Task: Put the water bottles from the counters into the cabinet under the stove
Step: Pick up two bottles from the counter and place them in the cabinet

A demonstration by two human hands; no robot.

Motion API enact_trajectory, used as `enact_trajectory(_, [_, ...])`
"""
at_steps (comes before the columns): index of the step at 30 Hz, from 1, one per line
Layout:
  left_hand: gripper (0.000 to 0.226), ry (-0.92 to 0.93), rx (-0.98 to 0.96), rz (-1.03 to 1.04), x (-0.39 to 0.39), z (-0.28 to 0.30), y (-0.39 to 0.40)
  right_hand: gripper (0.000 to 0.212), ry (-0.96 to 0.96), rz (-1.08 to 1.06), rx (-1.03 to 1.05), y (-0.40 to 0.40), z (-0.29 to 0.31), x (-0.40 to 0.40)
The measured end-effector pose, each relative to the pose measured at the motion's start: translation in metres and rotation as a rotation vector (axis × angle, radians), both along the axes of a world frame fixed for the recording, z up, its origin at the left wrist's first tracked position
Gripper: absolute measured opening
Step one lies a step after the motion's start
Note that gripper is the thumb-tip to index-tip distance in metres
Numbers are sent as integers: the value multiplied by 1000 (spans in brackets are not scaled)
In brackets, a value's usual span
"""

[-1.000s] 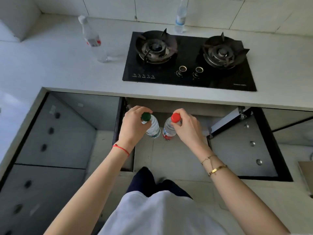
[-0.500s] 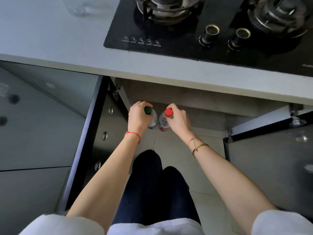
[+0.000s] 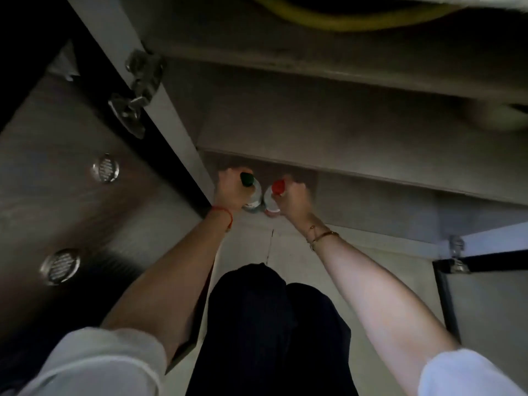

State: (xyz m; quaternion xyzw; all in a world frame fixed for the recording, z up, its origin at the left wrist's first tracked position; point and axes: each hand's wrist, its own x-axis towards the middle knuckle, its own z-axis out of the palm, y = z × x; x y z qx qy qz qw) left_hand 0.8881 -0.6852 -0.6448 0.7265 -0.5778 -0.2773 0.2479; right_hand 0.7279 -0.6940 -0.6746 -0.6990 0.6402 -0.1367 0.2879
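Gripping by the necks: left hand (image 3: 230, 192) closed on green-cap bottle (image 3: 253, 192), right hand (image 3: 294, 200) closed on red-cap bottle (image 3: 271, 197). Two bottles, touching, at cabinet (image 3: 371, 132) mouth, 12 o'clock from knees. Labels blurred, unreadable. Two door (image 3: 65, 155) vents at 9 o'clock.

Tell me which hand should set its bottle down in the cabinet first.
Left, probably. The left hand holds the green-capped bottle close to the cabinet's left wall, so it can go into the corner. The right hand with the red-capped bottle can then follow beside it.
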Motion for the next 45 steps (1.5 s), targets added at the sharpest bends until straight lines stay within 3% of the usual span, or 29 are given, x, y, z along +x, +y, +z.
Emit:
enact_trajectory(9, [33, -5, 37, -28, 2, -54, -33, 33, 85, 47, -28, -37, -40, 4])
enact_trajectory(14, [33, -28, 49, -61, -1, -58, -38, 19, 46, 0, 18, -44, -42, 9])
enact_trajectory(24, [55, -86, 101, -76, 2, -40, -16, 54, -21, 17, 58, -16, -22, 4])
enact_trajectory(31, [51, -30, 26, -63, -4, 52, 50, 46, -41, -13, 60, 39, 70, -19])
enact_trajectory(45, [49, -131, -128, -92, -10, 363, 191, 53, -95, -59, -102, 187, 389, -70])
